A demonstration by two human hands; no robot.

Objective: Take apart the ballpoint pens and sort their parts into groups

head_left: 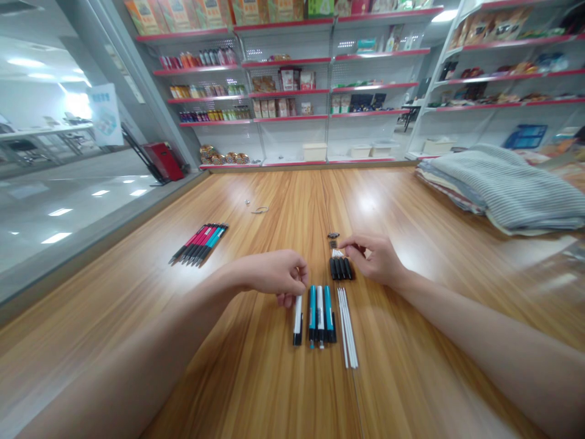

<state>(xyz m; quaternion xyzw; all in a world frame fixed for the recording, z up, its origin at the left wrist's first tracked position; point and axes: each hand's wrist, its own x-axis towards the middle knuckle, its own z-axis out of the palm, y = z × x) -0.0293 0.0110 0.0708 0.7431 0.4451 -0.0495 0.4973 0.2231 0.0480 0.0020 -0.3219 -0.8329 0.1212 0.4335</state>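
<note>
Head view: work is judged part-way. A row of pens (200,244) is laid out toward the table's (256,378) left edge; whole, by the look of it. Pieces are laid out mid-table, grouped by kind but unjoined: a white barrel (297,320) on the left, three more barrels (320,314) just beside it, thin white refills (348,329) to their right, black grip sections (341,268) on the far-edge side. Beyond those, tiny white pieces (337,253) and dark small parts (333,244) are lined up toward the far edge; exact type too small to tell. Joining these looks to be what is left.

Left hand (278,274): fingers curled at the white barrel's far end; contact likely, but whether it is pinched cannot be told. Right hand (375,259): thumb and index brought close together at the tiny white pieces; whether anything is gripped cannot be told.

Edges: far edge is backed by shelves (292,92), well apart from the pieces. Far right corner is taken by a stack of cloths (512,183). Near edge not shown. Most room judged between pens and barrels, and toward the near left; between the two hands it is tight. A thin loop (260,210) is noted toward the far edge.
</note>
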